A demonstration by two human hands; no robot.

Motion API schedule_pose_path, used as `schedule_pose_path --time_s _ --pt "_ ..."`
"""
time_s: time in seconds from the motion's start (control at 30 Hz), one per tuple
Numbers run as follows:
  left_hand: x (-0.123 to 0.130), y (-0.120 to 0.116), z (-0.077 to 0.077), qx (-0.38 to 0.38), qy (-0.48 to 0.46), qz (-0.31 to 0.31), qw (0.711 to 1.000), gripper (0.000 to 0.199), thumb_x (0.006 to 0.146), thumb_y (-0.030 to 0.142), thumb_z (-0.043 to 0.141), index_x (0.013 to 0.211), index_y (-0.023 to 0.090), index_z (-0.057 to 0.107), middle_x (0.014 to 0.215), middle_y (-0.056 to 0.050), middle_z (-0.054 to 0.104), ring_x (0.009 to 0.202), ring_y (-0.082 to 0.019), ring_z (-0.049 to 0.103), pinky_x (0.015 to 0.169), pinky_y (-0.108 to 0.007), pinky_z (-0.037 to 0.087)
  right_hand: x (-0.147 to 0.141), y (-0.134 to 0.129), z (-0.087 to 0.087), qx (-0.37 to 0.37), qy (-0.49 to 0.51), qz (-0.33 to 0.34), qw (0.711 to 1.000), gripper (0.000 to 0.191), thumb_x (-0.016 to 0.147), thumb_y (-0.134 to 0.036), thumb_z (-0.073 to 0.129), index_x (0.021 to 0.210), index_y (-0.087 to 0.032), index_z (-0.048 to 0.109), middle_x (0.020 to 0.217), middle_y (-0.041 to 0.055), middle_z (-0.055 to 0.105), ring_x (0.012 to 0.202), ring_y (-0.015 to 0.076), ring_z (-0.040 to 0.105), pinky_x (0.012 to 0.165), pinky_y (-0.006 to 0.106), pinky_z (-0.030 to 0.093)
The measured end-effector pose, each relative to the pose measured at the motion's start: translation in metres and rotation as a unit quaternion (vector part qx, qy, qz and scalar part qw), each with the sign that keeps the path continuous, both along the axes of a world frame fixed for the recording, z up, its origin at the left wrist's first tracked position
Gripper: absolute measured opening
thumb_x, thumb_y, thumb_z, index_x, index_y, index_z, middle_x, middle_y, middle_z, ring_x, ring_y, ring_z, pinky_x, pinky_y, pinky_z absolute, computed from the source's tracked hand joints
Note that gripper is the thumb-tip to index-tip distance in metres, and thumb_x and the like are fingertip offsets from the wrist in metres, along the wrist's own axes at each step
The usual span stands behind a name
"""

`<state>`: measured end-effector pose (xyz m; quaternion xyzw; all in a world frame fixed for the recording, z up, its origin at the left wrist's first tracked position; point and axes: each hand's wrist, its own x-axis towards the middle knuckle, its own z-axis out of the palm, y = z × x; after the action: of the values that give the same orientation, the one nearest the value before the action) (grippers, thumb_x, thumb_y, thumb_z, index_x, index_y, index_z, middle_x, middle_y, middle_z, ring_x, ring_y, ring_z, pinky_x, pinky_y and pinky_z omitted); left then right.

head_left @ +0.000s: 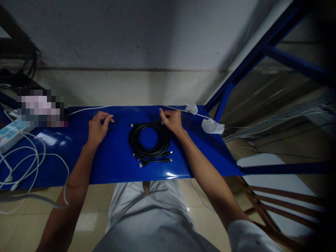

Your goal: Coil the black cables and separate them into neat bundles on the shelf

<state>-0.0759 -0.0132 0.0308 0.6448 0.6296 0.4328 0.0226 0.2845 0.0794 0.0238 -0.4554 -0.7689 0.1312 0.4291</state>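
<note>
Several black cables (133, 144) lie coiled together in a ring on the blue tabletop (118, 164), their plug ends sticking out at the near side and the upper left. My right hand (172, 120) is at the coil's upper right edge, fingers curled in and thumb pointing away from me. Whatever its fingers hold, if anything, is hidden. To the left of the coil, apart from it, my left hand (99, 126) is held with thumb and fingers pinched together. Small dark marks show by its fingertips, too small to name.
A white power strip (12, 134) and loose white cables (39, 154) occupy the left end, beside a blurred-out patch. Crumpled white plastic pieces (213, 126) lie at the right end, near a thin white cord (178, 109). Blue frame bars (224, 101) and a wooden chair (278, 196) stand right.
</note>
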Motion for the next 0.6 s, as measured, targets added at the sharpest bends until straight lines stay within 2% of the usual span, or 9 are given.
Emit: schedule_pose_path --time_s 0.17,0.3,0.43,0.53,0.6 --pt "-0.0026 0.0006 0.0004 0.020 0.009 0.033 0.999 0.024 0.105 0.045 0.066 0.104 0.022 0.071 0.097 -0.007 0.079 0.090 -0.022 0.075 0.092 -0.036 0.059 -0.0038 0.0010 -0.0017 -0.004 -0.006 0.003 1.000 0.076 0.109 -0.071 0.041 0.051 -0.022 0.042 0.051 0.0011 0.044 0.051 0.0127 0.038 0.058 0.033 0.027" --pt "-0.0049 -0.0002 -0.0006 0.022 -0.004 0.012 1.000 0.026 0.107 0.044 0.062 0.106 0.022 0.075 0.089 -0.005 0.077 0.082 -0.020 0.073 0.088 -0.035 0.059 -0.0021 0.0012 -0.0039 0.004 -0.004 0.002 1.000 0.076 0.110 -0.068 0.041 0.051 -0.021 0.046 0.051 0.0007 0.047 0.050 0.0123 0.038 0.059 0.032 0.029" --pt "-0.0008 -0.0011 -0.0027 -0.008 -0.022 -0.011 1.000 0.027 0.106 0.046 0.062 0.108 0.022 0.075 0.083 -0.003 0.074 0.072 -0.018 0.069 0.080 -0.032 0.058 -0.0013 0.0023 -0.0044 0.008 -0.004 -0.003 1.000 0.075 0.110 -0.067 0.042 0.051 -0.021 0.047 0.051 0.0004 0.047 0.049 0.0121 0.039 0.059 0.032 0.028" --pt "0.0010 -0.0014 -0.0017 -0.016 -0.011 -0.015 1.000 0.029 0.108 0.046 0.058 0.111 0.022 0.074 0.089 -0.005 0.077 0.081 -0.020 0.073 0.087 -0.035 0.059 -0.0013 0.0034 -0.0048 0.017 -0.001 -0.008 1.000 0.075 0.110 -0.067 0.043 0.051 -0.022 0.044 0.049 -0.0006 0.043 0.048 0.0118 0.037 0.059 0.033 0.027" --pt "-0.0039 -0.0015 0.0007 0.014 0.011 0.020 1.000 0.031 0.110 0.045 0.055 0.115 0.022 0.074 0.103 -0.008 0.079 0.101 -0.025 0.074 0.102 -0.042 0.056 -0.0011 0.0035 -0.0047 0.019 -0.003 -0.008 1.000 0.074 0.110 -0.067 0.042 0.051 -0.022 0.044 0.049 -0.0009 0.042 0.049 0.0120 0.036 0.059 0.033 0.026"
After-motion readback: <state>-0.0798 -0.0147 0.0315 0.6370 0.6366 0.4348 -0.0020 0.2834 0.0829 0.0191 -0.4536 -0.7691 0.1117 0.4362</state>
